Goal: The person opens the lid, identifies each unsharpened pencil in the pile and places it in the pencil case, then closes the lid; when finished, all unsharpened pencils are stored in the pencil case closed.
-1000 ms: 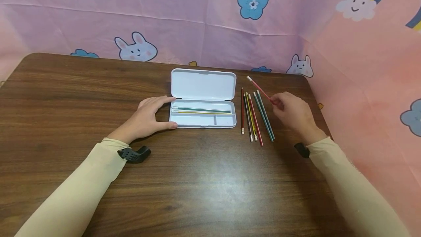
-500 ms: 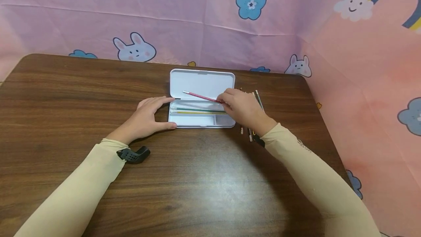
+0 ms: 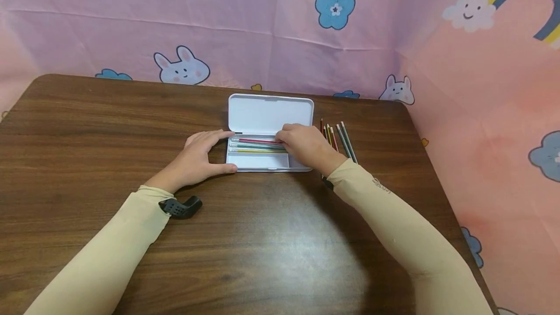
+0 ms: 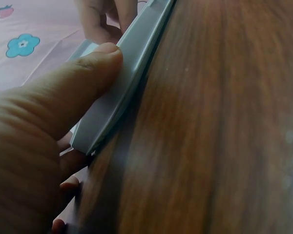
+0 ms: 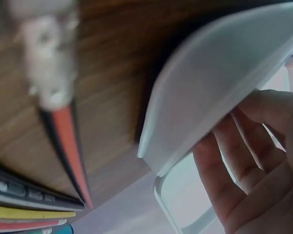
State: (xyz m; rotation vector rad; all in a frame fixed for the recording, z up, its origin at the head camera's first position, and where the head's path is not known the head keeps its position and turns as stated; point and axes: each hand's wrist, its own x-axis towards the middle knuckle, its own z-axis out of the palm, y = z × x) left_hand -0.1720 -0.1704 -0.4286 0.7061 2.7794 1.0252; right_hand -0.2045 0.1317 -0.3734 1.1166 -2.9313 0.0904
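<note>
An open white pencil case point(image 3: 258, 161) lies on the table with its lid tipped back. My left hand point(image 3: 194, 159) holds the case's left end, thumb at the front corner and index finger at the hinge side; the left wrist view shows the thumb point(image 4: 83, 83) on the case wall. My right hand point(image 3: 308, 146) reaches into the back compartment and pinches a pink pencil point(image 3: 258, 140), whose right end the hand hides. Green and yellow pencils point(image 3: 258, 150) lie beside it, eraser ends to the left. In the right wrist view, the fingers point(image 5: 210, 163) bend over the case's rim.
Several loose pencils point(image 3: 347, 142) lie right of the case, partly hidden by the right forearm. In the right wrist view, a red-and-black pencil point(image 5: 66, 141) lies close to the case. A patterned cloth point(image 3: 245, 28) hangs behind the brown wooden table point(image 3: 245, 237).
My right hand has carried the pink pencil leftward from beside the loose pencils, over the case, and lowered it into the back compartment. The left hand has stayed at the case's left end.
</note>
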